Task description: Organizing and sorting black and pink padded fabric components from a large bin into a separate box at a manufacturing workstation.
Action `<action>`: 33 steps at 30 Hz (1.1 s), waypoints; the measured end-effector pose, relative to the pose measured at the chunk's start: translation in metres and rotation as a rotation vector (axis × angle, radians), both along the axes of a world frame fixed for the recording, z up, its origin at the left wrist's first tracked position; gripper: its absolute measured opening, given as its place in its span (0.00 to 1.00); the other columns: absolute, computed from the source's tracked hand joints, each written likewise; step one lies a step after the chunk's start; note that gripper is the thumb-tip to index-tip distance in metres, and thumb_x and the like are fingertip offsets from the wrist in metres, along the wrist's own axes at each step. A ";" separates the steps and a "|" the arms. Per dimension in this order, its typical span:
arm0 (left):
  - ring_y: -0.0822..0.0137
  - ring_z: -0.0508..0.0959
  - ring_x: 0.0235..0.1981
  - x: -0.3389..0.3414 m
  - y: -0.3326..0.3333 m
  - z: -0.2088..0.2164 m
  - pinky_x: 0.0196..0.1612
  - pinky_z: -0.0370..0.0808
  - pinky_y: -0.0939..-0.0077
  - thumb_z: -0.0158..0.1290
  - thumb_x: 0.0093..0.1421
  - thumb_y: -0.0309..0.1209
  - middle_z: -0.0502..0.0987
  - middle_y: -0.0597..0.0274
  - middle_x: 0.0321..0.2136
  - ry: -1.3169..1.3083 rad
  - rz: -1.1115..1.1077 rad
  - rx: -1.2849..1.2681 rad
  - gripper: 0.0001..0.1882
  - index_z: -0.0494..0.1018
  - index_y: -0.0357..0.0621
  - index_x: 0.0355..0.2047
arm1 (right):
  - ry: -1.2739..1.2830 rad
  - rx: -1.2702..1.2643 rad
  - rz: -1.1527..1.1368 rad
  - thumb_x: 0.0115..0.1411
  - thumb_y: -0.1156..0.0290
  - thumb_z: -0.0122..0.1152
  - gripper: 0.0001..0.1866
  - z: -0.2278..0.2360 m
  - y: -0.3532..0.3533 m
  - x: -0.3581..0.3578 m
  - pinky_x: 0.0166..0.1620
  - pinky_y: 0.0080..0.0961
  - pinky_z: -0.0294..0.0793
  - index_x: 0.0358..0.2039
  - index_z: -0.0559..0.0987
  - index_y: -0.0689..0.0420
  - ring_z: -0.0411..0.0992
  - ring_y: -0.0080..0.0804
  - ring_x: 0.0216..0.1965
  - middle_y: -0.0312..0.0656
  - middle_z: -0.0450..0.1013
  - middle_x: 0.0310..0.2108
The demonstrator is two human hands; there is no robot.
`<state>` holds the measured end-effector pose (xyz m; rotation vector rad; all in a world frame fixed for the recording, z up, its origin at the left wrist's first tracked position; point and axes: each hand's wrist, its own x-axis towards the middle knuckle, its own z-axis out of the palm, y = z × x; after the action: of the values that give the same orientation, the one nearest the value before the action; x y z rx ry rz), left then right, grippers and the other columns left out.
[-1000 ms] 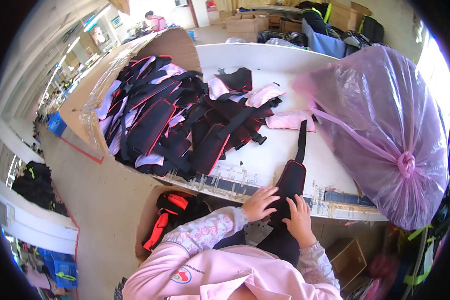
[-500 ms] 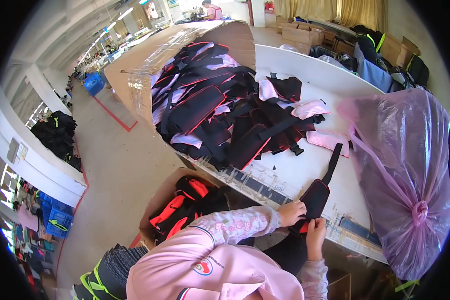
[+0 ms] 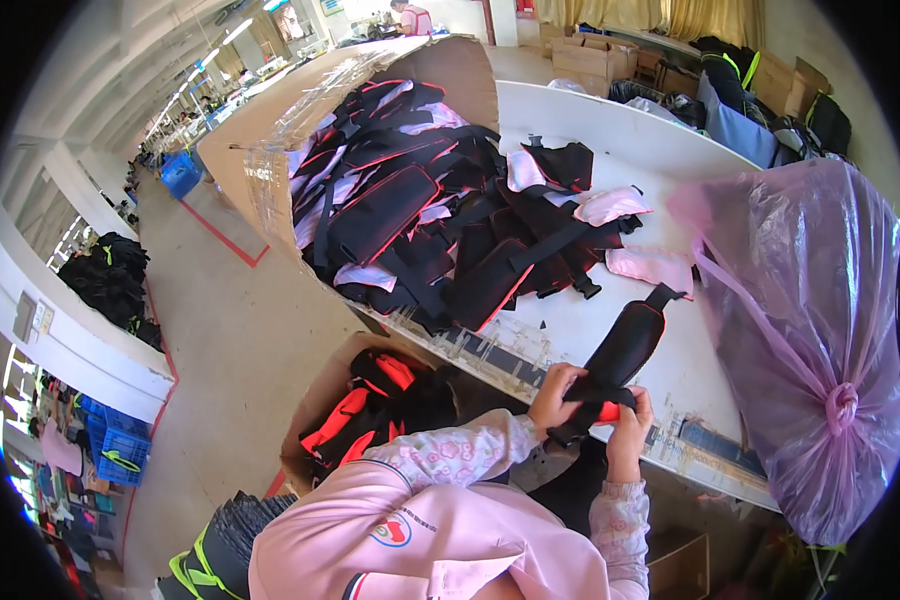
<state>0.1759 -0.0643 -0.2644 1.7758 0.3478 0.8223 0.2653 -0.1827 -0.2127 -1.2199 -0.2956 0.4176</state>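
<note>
A black padded strap (image 3: 625, 342) with red edging is held over the front edge of the white table (image 3: 682, 345). My left hand (image 3: 552, 402) grips its near end from the left, fingers closed. On the other side my right hand (image 3: 630, 432) pinches the same end, where a small red patch (image 3: 608, 411) shows between the hands. A webbing tail (image 3: 662, 295) sticks out at the strap's far end. Beyond my hands lies a big heap of similar black pieces (image 3: 390, 215), some with pale pink backs, spilling from a cardboard box (image 3: 270, 150) lying on its side.
A tied, translucent purple bag (image 3: 800, 300) stands at the right. Below the table edge sits an open carton (image 3: 310, 440) with black and red pieces. Dark bundles with yellow-green ties (image 3: 205, 560) are at lower left. Another person (image 3: 410, 18) sits far off.
The strap has been raised and turned, and more of its padded length shows. Both hands have shifted, my left hand moving left and down. The whole view has tilted slightly.
</note>
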 end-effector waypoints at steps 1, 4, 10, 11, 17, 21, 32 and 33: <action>0.63 0.72 0.46 -0.006 0.000 0.001 0.50 0.68 0.73 0.51 0.50 0.19 0.69 0.56 0.45 -0.015 -0.093 -0.292 0.23 0.65 0.40 0.48 | -0.015 0.021 0.041 0.54 0.85 0.46 0.08 0.006 0.004 -0.005 0.32 0.12 0.64 0.28 0.71 0.57 0.64 0.15 0.27 0.30 0.67 0.25; 0.70 0.75 0.41 -0.008 -0.003 0.035 0.45 0.71 0.80 0.46 0.57 0.22 0.74 0.59 0.40 -0.038 -0.186 -0.709 0.16 0.68 0.36 0.47 | -0.057 -0.010 0.043 0.54 0.85 0.46 0.08 0.004 0.001 -0.005 0.32 0.12 0.64 0.28 0.70 0.57 0.64 0.15 0.28 0.30 0.67 0.25; 0.67 0.75 0.42 -0.012 -0.001 0.058 0.48 0.70 0.74 0.43 0.62 0.31 0.75 0.56 0.42 -0.166 -0.541 -1.442 0.16 0.69 0.34 0.46 | -0.409 -0.195 -0.115 0.52 0.88 0.47 0.07 0.020 -0.002 0.004 0.34 0.16 0.67 0.27 0.69 0.61 0.66 0.19 0.28 0.34 0.68 0.24; 0.65 0.74 0.46 -0.008 -0.004 0.063 0.54 0.66 0.70 0.43 0.62 0.33 0.75 0.55 0.43 -0.215 -0.644 -1.509 0.17 0.68 0.33 0.46 | -0.402 -0.159 -0.103 0.52 0.88 0.47 0.07 0.027 0.000 0.008 0.34 0.16 0.67 0.28 0.69 0.61 0.66 0.19 0.28 0.34 0.68 0.24; 0.66 0.77 0.40 -0.006 0.014 0.095 0.46 0.73 0.70 0.44 0.62 0.34 0.76 0.55 0.39 -0.092 -0.484 -1.398 0.16 0.71 0.32 0.41 | 0.205 0.279 0.196 0.57 0.84 0.47 0.06 0.034 0.006 0.003 0.36 0.14 0.68 0.31 0.69 0.58 0.69 0.19 0.31 0.34 0.70 0.30; 0.70 0.77 0.34 -0.008 0.026 0.117 0.42 0.73 0.73 0.42 0.62 0.34 0.77 0.57 0.33 -0.021 -0.416 -1.151 0.16 0.73 0.33 0.37 | 0.524 0.447 0.336 0.60 0.73 0.52 0.09 0.066 0.022 -0.023 0.45 0.21 0.69 0.40 0.72 0.60 0.71 0.25 0.38 0.38 0.72 0.37; 0.84 0.68 0.23 -0.026 0.007 0.108 0.27 0.66 0.89 0.45 0.64 0.37 0.68 0.74 0.23 0.090 -0.286 -1.036 0.10 0.70 0.45 0.32 | 0.112 0.408 0.232 0.66 0.62 0.45 0.12 0.076 0.020 -0.021 0.42 0.23 0.71 0.37 0.69 0.58 0.72 0.27 0.37 0.39 0.72 0.35; 0.84 0.68 0.23 -0.027 0.009 0.111 0.27 0.66 0.89 0.45 0.64 0.37 0.68 0.74 0.23 0.073 -0.269 -1.027 0.10 0.70 0.45 0.32 | 0.079 0.395 0.245 0.66 0.63 0.44 0.11 0.075 0.022 -0.024 0.41 0.21 0.70 0.36 0.69 0.57 0.71 0.24 0.35 0.38 0.72 0.34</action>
<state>0.1487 -0.0552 -0.1538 0.8540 0.4568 0.2733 0.2415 -0.1609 -0.1381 -0.7808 -0.4390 0.5865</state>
